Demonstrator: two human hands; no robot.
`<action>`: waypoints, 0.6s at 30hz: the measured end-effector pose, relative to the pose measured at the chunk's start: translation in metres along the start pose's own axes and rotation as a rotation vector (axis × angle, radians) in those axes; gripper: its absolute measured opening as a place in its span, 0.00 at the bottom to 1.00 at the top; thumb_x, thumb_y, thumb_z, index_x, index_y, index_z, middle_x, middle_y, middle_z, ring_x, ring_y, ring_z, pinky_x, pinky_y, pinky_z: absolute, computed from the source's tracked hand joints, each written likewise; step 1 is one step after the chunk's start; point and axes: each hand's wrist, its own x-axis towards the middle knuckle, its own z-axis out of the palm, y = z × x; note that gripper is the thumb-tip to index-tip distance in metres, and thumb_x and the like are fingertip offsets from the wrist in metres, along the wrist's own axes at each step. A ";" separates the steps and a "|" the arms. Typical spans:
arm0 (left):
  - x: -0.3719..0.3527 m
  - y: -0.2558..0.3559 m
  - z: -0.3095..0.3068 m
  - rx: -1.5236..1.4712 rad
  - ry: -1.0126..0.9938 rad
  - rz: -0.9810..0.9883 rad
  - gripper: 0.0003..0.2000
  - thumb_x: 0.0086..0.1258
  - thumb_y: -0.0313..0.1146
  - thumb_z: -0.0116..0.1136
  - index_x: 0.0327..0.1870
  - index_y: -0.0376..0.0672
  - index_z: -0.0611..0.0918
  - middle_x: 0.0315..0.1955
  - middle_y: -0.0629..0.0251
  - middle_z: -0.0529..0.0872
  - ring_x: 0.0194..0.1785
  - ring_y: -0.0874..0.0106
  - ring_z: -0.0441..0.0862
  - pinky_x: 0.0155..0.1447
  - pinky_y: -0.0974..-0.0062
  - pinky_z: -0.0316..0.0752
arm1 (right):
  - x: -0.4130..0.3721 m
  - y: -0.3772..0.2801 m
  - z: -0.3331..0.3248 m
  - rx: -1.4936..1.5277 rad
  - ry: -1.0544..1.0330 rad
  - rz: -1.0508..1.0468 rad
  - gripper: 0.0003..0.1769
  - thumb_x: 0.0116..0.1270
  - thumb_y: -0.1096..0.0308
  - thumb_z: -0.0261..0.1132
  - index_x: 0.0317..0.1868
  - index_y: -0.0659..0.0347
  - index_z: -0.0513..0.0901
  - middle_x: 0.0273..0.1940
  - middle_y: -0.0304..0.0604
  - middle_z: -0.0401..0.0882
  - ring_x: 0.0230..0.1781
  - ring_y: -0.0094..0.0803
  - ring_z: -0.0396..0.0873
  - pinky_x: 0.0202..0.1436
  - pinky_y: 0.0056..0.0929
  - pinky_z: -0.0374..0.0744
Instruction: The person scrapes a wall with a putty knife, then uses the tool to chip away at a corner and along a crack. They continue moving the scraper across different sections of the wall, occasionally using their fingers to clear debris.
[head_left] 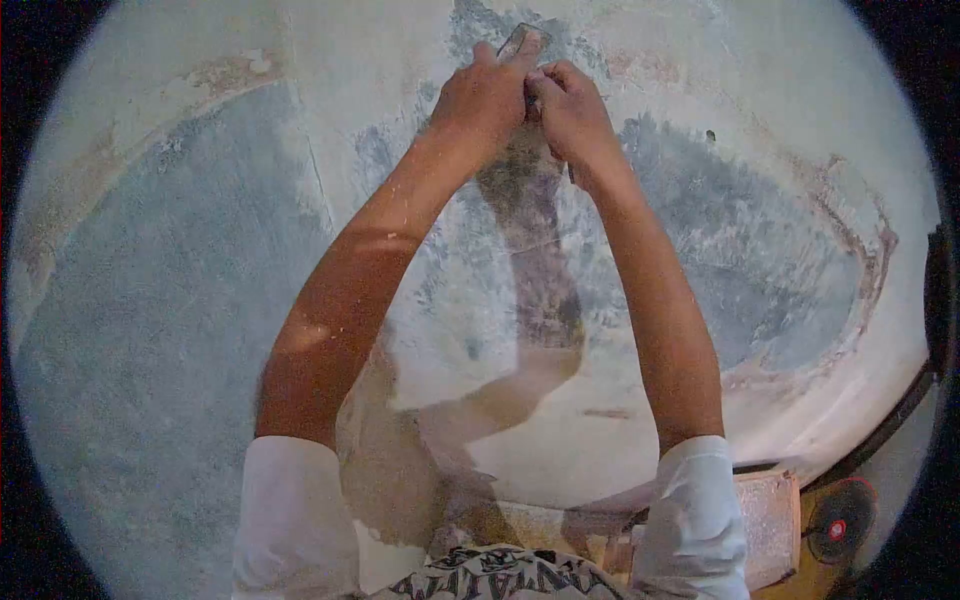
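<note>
Print on garment, near edge: letter-like marks, not legible.

Left arm is raised and stretched far toward the patchy wall. Left hand is at far centre, its fingers clamped on a flat tool pressed to the plaster. The tool's tip shows above the index finger.

Right hand touches the left, fingers curled together on the tool's lower part.

Near right: pale block, with a round disc with red centre beside it.

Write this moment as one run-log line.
left hand grips small flat tool | right hand curled shut against left | tool on patchy wall | black disc lower right
</note>
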 end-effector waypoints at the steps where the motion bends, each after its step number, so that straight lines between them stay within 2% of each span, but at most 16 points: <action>1: 0.002 -0.005 0.001 -0.010 0.008 0.042 0.27 0.70 0.31 0.53 0.72 0.51 0.68 0.46 0.38 0.79 0.47 0.42 0.82 0.51 0.52 0.80 | 0.001 -0.002 -0.002 -0.025 -0.007 0.005 0.12 0.72 0.59 0.58 0.45 0.58 0.79 0.27 0.37 0.76 0.19 0.21 0.69 0.17 0.24 0.63; 3: 0.005 -0.013 0.000 -0.028 0.026 0.125 0.27 0.71 0.31 0.52 0.72 0.50 0.67 0.46 0.38 0.79 0.46 0.42 0.83 0.51 0.52 0.80 | 0.002 -0.004 0.001 -0.096 0.083 -0.115 0.12 0.72 0.60 0.57 0.47 0.59 0.79 0.28 0.41 0.79 0.21 0.27 0.74 0.21 0.28 0.70; 5: 0.007 -0.012 -0.001 -0.059 -0.017 0.079 0.23 0.71 0.31 0.52 0.68 0.47 0.71 0.46 0.39 0.80 0.46 0.43 0.83 0.50 0.51 0.80 | 0.005 -0.001 0.006 -0.193 0.285 -0.363 0.14 0.72 0.61 0.57 0.52 0.58 0.79 0.31 0.47 0.83 0.24 0.37 0.80 0.28 0.35 0.76; 8: 0.019 -0.023 0.006 -0.118 -0.034 0.096 0.17 0.71 0.31 0.52 0.59 0.42 0.76 0.45 0.42 0.81 0.46 0.44 0.83 0.50 0.51 0.80 | -0.006 -0.030 0.007 -0.399 0.280 -0.423 0.19 0.72 0.63 0.56 0.61 0.54 0.77 0.35 0.55 0.85 0.32 0.53 0.84 0.40 0.46 0.80; 11: 0.013 -0.029 0.006 -0.119 0.025 0.127 0.12 0.71 0.31 0.51 0.51 0.39 0.80 0.45 0.45 0.82 0.46 0.46 0.83 0.49 0.51 0.79 | -0.011 -0.043 -0.002 -0.535 0.009 -0.218 0.24 0.71 0.59 0.54 0.66 0.52 0.73 0.45 0.61 0.83 0.42 0.61 0.82 0.51 0.55 0.79; 15: 0.013 -0.030 0.009 -0.201 0.028 0.177 0.10 0.71 0.31 0.51 0.47 0.39 0.81 0.42 0.45 0.83 0.46 0.47 0.83 0.49 0.51 0.79 | -0.011 -0.036 -0.002 -0.675 0.030 -0.275 0.24 0.70 0.58 0.52 0.66 0.50 0.73 0.41 0.61 0.84 0.40 0.61 0.82 0.49 0.56 0.80; 18: 0.016 -0.017 0.013 -0.105 0.058 0.162 0.09 0.70 0.31 0.51 0.44 0.39 0.83 0.41 0.46 0.83 0.45 0.48 0.84 0.47 0.52 0.80 | -0.012 -0.036 -0.008 -0.668 0.052 -0.251 0.25 0.70 0.57 0.51 0.66 0.50 0.72 0.38 0.62 0.84 0.39 0.62 0.82 0.48 0.57 0.79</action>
